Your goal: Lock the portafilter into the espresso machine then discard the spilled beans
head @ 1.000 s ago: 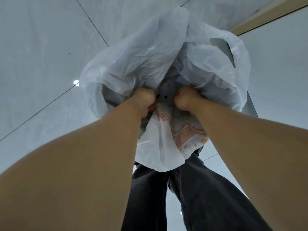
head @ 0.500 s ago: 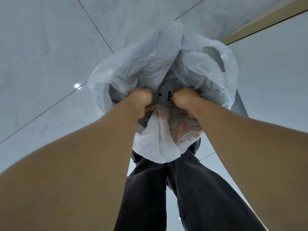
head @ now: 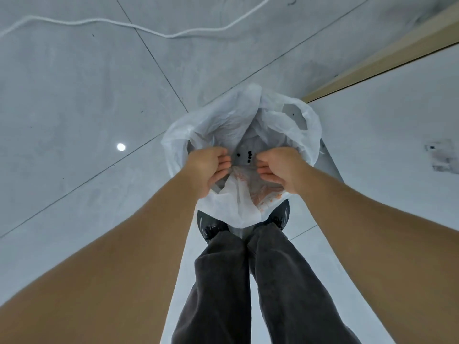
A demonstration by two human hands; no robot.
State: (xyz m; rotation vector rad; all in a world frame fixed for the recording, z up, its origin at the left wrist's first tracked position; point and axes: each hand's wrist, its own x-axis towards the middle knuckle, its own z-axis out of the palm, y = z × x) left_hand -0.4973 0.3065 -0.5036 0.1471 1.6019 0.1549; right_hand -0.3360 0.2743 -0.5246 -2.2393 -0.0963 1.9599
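Observation:
A white plastic bag (head: 223, 120) with an orange print lines a bin on the floor below me. Several dark coffee beans (head: 249, 156) lie on the plastic inside its mouth. My left hand (head: 207, 167) curls over the near rim on the left, fingers loosely bent against the plastic. My right hand (head: 280, 167) does the same on the right, fingertips pinched on the bag's edge. The beans sit between the two hands. No portafilter or espresso machine is in view.
Grey floor tiles (head: 74, 95) surround the bin. A white cable (head: 99, 21) runs across the floor at the top. A wooden-edged white panel (head: 385, 53) rises on the right. My dark trousers (head: 248, 281) and black shoes (head: 211, 224) stand just behind the bag.
The view has pulled back from the bag, so bag and hands look smaller and lower. Both fists have loosened on the bag's rim. More beans show inside.

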